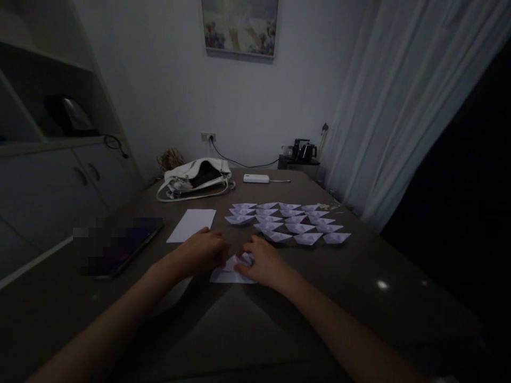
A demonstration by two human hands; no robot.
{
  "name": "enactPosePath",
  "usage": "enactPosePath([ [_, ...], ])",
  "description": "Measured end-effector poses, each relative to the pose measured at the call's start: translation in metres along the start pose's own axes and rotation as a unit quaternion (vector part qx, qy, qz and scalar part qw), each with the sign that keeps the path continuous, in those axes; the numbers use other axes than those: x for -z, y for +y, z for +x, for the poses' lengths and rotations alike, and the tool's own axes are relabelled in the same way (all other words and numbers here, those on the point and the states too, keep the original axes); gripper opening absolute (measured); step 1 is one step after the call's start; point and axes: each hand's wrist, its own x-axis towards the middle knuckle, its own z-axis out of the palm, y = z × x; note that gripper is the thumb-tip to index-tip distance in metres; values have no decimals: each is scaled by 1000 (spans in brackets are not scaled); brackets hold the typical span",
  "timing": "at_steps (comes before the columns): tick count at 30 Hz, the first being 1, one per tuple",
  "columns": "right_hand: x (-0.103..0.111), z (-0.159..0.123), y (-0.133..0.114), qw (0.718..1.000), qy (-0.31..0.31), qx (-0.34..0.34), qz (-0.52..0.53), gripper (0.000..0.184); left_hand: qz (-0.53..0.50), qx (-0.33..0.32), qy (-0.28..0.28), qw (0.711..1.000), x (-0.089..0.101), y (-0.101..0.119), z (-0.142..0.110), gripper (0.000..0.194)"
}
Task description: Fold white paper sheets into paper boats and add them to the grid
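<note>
A partly folded sheet of white paper [228,276] lies on the table in front of me, its bottom edge flat and a fold raised near the top. My left hand [204,250] is at its left side, fingers curled closed, with the fingertips at the paper. On the other side, my right hand [263,261] pinches the raised fold between thumb and fingers. Just beyond my hands, several white paper boats [300,227] stand in rows. A stack of blank white paper [194,223] rests behind my left hand.
A phone or tablet [131,247], partly blurred out, lies at the left of the dark table [223,335]. Farther back are an open white handbag [197,178] and a white power bank [256,178] with a short cable. A black coffee maker [303,150] stands beyond the table.
</note>
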Motion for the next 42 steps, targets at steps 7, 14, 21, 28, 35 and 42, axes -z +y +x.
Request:
enactPosePath([
  [7,2,0,0,1000,-5,-7,-1,29,-17,46,-40,998,7,3,-10,12],
  [14,1,1,0,1000,-7,1,2,28,-65,66,-68,993,5,-5,-18,10],
  [21,1,1,0,1000,-16,-4,-2,29,-190,18,-28,981,0,-10,-11,15],
  [28,1,0,-2,1000,3,-3,14,41,-118,-28,103,987,-27,-6,14,16],
  [35,-1,1,-1,1000,1,0,8,37,-79,-18,155,985,-40,0,25,12],
  [42,0,1,-1,1000,-6,2,1,37,-89,1,134,987,-44,-7,29,10],
])
